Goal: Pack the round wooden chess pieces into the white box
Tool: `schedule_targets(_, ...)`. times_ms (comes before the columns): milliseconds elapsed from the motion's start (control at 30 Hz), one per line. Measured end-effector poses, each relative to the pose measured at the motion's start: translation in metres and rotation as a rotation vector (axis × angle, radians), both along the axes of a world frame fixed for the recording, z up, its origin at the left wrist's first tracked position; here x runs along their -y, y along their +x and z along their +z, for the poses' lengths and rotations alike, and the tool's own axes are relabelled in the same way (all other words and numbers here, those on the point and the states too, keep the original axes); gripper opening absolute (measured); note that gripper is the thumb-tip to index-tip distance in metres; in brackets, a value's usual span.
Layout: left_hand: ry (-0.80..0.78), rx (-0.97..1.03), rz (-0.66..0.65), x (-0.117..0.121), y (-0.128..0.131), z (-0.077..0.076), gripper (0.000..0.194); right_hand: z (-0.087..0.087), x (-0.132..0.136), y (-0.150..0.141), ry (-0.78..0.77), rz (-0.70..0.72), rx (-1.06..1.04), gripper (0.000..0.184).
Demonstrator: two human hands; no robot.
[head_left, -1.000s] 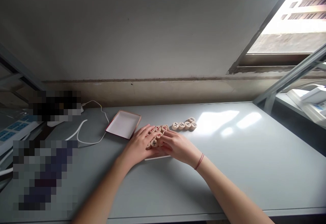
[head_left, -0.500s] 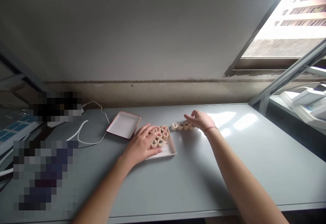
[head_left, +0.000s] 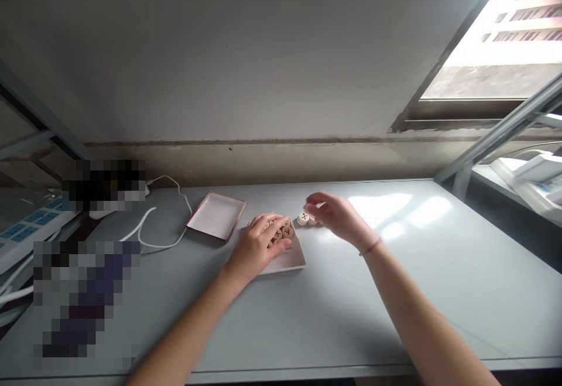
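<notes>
My left hand [head_left: 257,239] lies over the shallow white box [head_left: 295,260], its fingers and thumb spread across round Chinese chess pieces [head_left: 287,231] with red characters. Most of the pieces beneath my palm are hidden. To the right of the box, my right hand [head_left: 333,213] hovers at a short row of stacked chess pieces [head_left: 304,218], fingers bent and somewhat apart. One black-marked piece shows at the row's left end, while my hand covers the right end. I see nothing in the right fingers.
The box's lid [head_left: 215,215], white inside with a red edge, lies left of the box. White cables [head_left: 153,246] curve across the desk [head_left: 351,316]. A power strip [head_left: 30,228] and blurred-out objects are at the left. A wall stands behind the desk, with a window at the right.
My right hand has moved left along the row, covering more of it. My left hand has shifted right over the box, and the two black-marked pieces at its front no longer show.
</notes>
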State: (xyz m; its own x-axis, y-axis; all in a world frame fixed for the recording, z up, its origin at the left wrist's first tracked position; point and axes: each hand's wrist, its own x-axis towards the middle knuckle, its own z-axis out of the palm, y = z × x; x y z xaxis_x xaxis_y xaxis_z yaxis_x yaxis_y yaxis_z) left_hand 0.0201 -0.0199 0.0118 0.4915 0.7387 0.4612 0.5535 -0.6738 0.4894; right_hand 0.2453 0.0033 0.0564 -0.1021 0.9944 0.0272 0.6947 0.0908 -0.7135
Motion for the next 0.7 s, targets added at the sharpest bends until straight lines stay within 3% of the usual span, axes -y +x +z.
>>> schedule_targets(67,-0.075,0.051,-0.018,0.001,0.01,0.004,0.044,0.002,0.018,-0.013,-0.056,0.159,-0.262,0.03)
schedule_targets(133,-0.138,0.128,-0.014,0.002,0.018,0.006,0.039,0.0,0.029,-0.024,-0.1,0.223,-0.449,0.034)
schedule_targets(333,-0.295,0.379,0.081,0.001,0.029,0.003,0.016,-0.015,0.035,-0.037,-0.348,0.032,-0.876,0.041)
schedule_targets(500,-0.444,0.513,0.078,0.002,0.024,0.007,0.019,-0.016,0.034,-0.033,-0.423,0.073,-0.993,0.039)
schedule_targets(567,-0.416,0.476,0.079,0.004,0.021,0.009,0.016,-0.014,0.033,-0.028,-0.426,0.014,-1.019,0.038)
schedule_targets(700,-0.213,0.225,0.012,0.01,0.018,0.005,0.01,-0.01,0.03,-0.015,-0.401,-0.123,-1.06,0.038)
